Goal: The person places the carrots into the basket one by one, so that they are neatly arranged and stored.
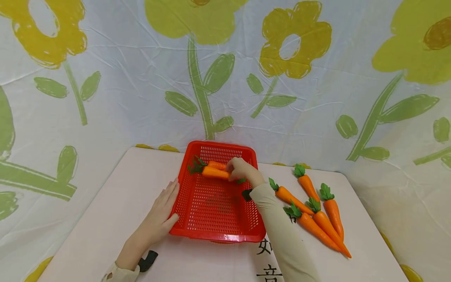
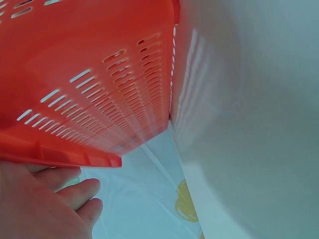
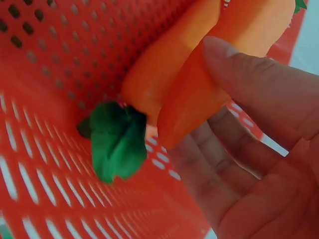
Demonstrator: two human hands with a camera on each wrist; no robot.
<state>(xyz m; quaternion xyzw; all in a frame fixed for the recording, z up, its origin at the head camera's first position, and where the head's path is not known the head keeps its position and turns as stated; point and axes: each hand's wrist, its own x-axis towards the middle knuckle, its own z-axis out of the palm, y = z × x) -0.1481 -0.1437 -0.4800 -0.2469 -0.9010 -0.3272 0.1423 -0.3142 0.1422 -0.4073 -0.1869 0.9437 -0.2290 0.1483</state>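
A red plastic basket point(image 1: 211, 215) with slotted walls stands in the middle of the table. My left hand point(image 1: 158, 215) rests along its left rim with the fingers stretched out; the left wrist view shows those fingers point(image 2: 82, 194) at the rim's outer side. Inside the basket, near the far end, my right hand point(image 1: 243, 170) holds an orange toy carrot point(image 1: 214, 172) by its tapered end, thumb on top and fingers beneath. A second carrot point(image 3: 164, 64) lies right beside it, with green leaves point(image 3: 117, 142) toward the basket's right wall. The held carrot's leaves point left.
Several more carrots point(image 1: 318, 231) with green leaves lie in a loose group on the table, right of the basket. Black characters point(image 1: 269, 270) are printed on the tabletop point(image 1: 201, 262) near the right forearm. A flower-patterned cloth point(image 1: 134, 98) hangs behind the table and along its sides.
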